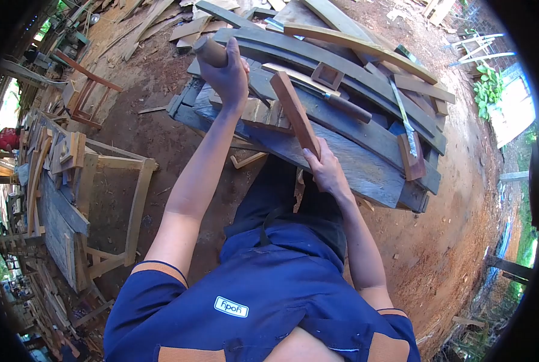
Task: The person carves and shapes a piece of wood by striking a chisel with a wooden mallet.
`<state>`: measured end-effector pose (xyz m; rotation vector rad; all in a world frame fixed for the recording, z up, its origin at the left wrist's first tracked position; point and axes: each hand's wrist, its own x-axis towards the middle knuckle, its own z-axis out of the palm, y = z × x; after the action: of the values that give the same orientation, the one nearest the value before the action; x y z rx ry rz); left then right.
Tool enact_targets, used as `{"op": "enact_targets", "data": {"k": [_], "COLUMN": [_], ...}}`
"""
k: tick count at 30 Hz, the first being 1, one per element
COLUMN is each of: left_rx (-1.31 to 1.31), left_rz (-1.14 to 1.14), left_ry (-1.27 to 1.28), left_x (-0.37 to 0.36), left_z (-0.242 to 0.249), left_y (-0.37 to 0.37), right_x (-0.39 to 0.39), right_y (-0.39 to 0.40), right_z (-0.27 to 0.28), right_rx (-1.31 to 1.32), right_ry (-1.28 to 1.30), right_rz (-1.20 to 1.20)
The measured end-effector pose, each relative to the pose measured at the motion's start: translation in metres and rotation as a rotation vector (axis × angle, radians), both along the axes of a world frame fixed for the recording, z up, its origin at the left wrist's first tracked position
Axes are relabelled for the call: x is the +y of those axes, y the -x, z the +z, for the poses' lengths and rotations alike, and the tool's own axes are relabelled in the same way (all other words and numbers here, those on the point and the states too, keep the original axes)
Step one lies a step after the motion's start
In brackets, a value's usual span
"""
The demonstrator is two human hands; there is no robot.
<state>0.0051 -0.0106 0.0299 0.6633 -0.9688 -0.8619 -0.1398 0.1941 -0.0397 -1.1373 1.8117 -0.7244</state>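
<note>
My left hand [228, 78] is wrapped round the thick wooden handle [211, 53] of a chisel, with the thumb up along it. The chisel's dark blade [258, 95] slants down toward a pale wooden workpiece [260, 114] with notches, lying along the near edge of the bench [360, 166]. My right hand [327, 166] grips the lower end of a reddish-brown wooden bar [296, 111]. The bar slants up and to the left, its far end beside the chisel and overlapping the workpiece in this view.
Behind the bar lie a dark-handled tool [348, 108] and a square block with a recess [328, 75]. Long curved boards [342, 63] are piled across the bench. At the right end rests a brown block [410, 157]. A wooden frame table [115, 163] stands left.
</note>
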Motion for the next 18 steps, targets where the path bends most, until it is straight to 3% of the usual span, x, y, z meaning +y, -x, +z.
{"op": "enact_targets", "data": {"k": [7, 12, 15, 17, 18], "left_rx": [-0.077, -0.37, -0.366, -0.357, -0.351], "left_rz": [-0.031, 0.175, 0.199, 0.209, 0.215], "left_ry": [0.025, 0.201, 0.173, 0.182, 0.184], "left_x": [-0.005, -0.026, -0.031, -0.03, -0.029], "left_z": [-0.002, -0.018, -0.022, -0.021, -0.022], "left_y": [0.012, 0.015, 0.014, 0.014, 0.013], "right_x": [0.0, 0.0, -0.001, -0.007, -0.011], "right_y": [0.0, 0.0, 0.002, 0.011, 0.013], "right_z": [-0.002, 0.001, 0.001, 0.0, 0.004], "right_rx": [0.027, 0.038, 0.052, -0.207, -0.154], "right_ry": [-0.003, -0.009, 0.005, -0.002, 0.097], "right_rz": [0.011, 0.017, 0.015, -0.003, -0.019]}}
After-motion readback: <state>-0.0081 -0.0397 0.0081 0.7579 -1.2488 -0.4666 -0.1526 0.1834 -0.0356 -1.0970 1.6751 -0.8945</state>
